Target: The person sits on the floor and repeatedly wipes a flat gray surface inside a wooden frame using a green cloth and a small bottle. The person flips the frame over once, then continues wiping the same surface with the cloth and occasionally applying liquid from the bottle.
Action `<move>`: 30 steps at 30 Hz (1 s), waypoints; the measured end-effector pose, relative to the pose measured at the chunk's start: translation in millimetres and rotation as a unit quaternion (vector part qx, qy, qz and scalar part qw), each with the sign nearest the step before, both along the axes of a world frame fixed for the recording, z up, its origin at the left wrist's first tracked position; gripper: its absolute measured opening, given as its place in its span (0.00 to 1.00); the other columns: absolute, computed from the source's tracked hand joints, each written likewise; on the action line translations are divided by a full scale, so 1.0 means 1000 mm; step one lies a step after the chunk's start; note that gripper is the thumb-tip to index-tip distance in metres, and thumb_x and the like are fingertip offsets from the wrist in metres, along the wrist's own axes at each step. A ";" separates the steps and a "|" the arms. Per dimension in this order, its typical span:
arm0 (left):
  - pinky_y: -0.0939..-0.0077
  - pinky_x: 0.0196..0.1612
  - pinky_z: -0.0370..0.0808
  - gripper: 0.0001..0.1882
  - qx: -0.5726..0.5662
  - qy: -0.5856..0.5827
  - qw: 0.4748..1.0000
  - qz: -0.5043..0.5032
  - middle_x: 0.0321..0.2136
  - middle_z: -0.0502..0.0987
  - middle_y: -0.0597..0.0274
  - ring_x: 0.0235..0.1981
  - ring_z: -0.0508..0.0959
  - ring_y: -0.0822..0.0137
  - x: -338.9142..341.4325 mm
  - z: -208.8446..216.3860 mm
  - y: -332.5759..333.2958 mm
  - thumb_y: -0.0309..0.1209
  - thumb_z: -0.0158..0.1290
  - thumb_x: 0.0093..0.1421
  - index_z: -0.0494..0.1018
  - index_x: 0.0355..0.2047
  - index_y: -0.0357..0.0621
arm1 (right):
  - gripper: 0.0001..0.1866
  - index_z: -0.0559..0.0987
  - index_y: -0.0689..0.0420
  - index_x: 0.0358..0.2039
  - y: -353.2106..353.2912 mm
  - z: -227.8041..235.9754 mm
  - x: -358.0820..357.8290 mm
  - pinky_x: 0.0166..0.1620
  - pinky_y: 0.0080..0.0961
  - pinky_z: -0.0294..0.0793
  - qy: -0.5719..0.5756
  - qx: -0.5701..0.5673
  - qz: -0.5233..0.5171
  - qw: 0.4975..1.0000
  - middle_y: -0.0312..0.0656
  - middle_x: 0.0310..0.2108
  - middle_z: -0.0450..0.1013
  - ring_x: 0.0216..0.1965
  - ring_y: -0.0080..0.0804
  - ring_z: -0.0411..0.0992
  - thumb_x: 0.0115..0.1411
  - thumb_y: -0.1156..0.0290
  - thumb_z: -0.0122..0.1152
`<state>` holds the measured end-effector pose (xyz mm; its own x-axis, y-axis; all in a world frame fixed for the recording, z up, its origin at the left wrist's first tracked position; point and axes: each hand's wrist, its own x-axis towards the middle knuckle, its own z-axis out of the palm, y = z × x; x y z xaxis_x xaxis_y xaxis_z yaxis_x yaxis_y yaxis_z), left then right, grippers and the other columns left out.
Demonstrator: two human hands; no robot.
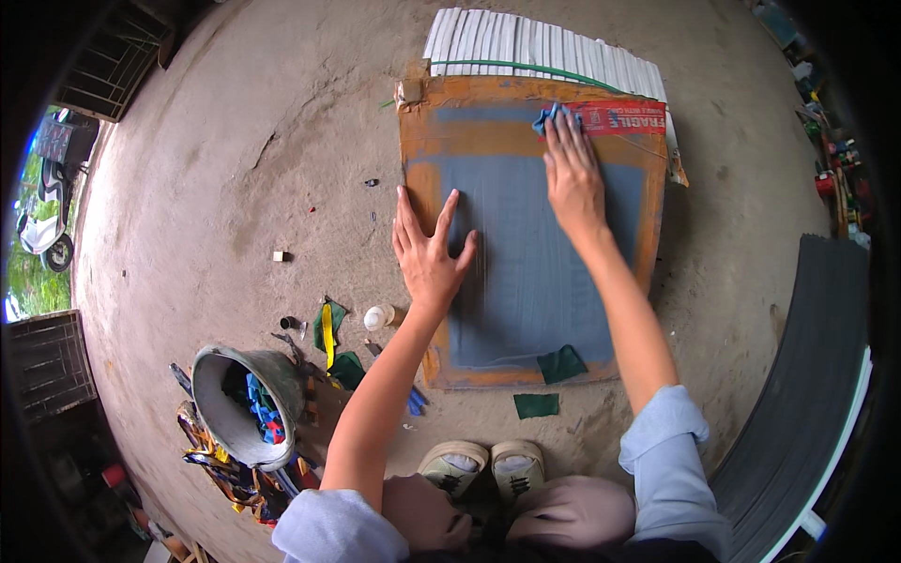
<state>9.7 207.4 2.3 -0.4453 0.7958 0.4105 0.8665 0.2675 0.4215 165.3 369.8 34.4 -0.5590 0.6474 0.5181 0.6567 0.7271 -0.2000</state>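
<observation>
In front of me lies a flat rectangular panel, like a printing screen, with a blue-grey middle and a brown taped border. My right hand presses a crumpled blue cloth onto its far border, beside a strip of red printed tape. The fingers lie over the cloth and hide part of it. My left hand rests with spread fingers on the panel's left edge, holding nothing. One dark green fabric piece sits on the near edge; another green piece is on the floor just below.
A stack of white strips shows beyond the panel. At the lower left stands a tilted bucket with colourful scraps, near a small bottle and a yellow strip. Dark corrugated sheeting lies at right. My shoes are close to the panel.
</observation>
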 end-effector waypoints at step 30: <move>0.43 0.68 0.33 0.42 -0.132 0.133 0.968 -0.164 0.68 0.50 0.65 0.70 0.46 0.59 0.000 0.006 -0.004 0.65 0.52 0.48 0.57 0.64 0.75 | 0.28 0.63 0.62 0.62 -0.044 -0.026 0.041 0.67 0.51 0.49 -0.137 0.018 -0.085 0.987 0.44 0.64 0.60 0.66 0.39 0.55 0.62 0.66 0.50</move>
<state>9.7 203.2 8.2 -0.0567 0.9695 0.2385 0.9918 0.0273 0.1251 206.0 325.8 8.8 -0.5659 0.7282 0.3865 0.7962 0.6045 0.0269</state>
